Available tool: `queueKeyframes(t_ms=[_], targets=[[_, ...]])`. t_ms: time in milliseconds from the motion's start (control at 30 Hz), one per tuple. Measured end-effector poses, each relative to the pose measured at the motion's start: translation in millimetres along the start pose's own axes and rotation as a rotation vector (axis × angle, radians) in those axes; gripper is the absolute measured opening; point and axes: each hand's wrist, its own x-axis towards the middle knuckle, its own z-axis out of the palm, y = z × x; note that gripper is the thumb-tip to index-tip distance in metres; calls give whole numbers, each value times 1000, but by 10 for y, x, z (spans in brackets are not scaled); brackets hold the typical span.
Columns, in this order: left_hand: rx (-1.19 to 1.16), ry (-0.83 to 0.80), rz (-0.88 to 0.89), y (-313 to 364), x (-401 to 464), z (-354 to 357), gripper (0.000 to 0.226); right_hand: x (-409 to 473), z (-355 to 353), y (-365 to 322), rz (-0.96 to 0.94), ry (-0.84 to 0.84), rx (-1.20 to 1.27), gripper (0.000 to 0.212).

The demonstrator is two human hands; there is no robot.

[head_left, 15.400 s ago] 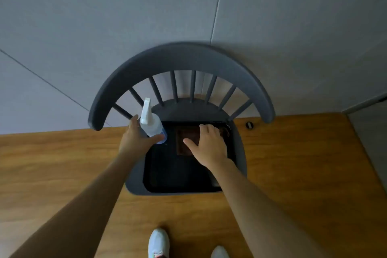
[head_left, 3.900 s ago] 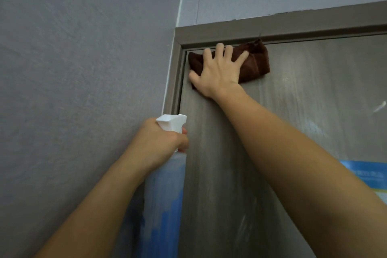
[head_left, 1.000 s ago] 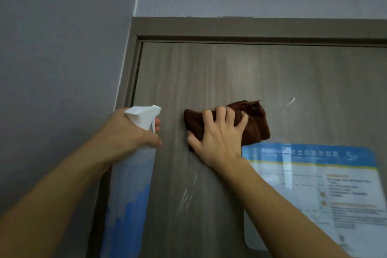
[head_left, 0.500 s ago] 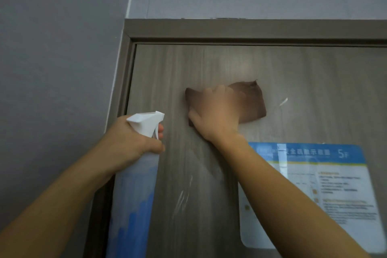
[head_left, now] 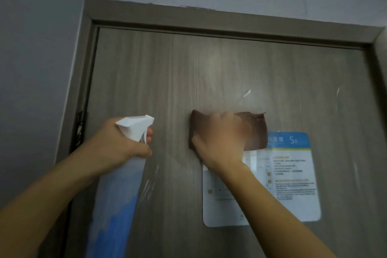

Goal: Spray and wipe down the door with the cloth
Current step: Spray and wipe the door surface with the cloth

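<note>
A grey-brown wood-grain door (head_left: 209, 73) fills the view, with faint wet streaks on its upper panel. My right hand (head_left: 219, 140) lies flat with spread fingers on a dark brown cloth (head_left: 256, 130) and presses it against the door, over the top left corner of a poster; the hand is blurred by motion. My left hand (head_left: 117, 142) grips the neck of a clear spray bottle (head_left: 121, 190) with a white trigger head, held upright left of the cloth, one finger on the trigger. Blue liquid shows in the bottle's lower part.
A laminated white and blue poster (head_left: 291, 178) marked 5F is stuck on the door at lower right. The door frame (head_left: 83, 73) runs up the left and across the top, with a hinge (head_left: 79, 125) on its left side. Grey wall (head_left: 37, 48) surrounds it.
My right hand has slid the cloth down and to the right, onto the poster's top corner. The spray bottle in my left hand has stayed about where it was.
</note>
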Motion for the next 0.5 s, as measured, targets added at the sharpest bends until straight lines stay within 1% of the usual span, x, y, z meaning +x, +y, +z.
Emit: queueKeyframes(t_ms=[233,400,500], targets=[[-30,-37,41,-6,31,192,40,-219,-73,524,-27,-8,-11,54],[-73,-65,92,114,111,487,30,-210,-103,546,-21,-33,0,56],[-111,-67,92,201,159,648,26,-223,-100,584,-35,-37,1,57]])
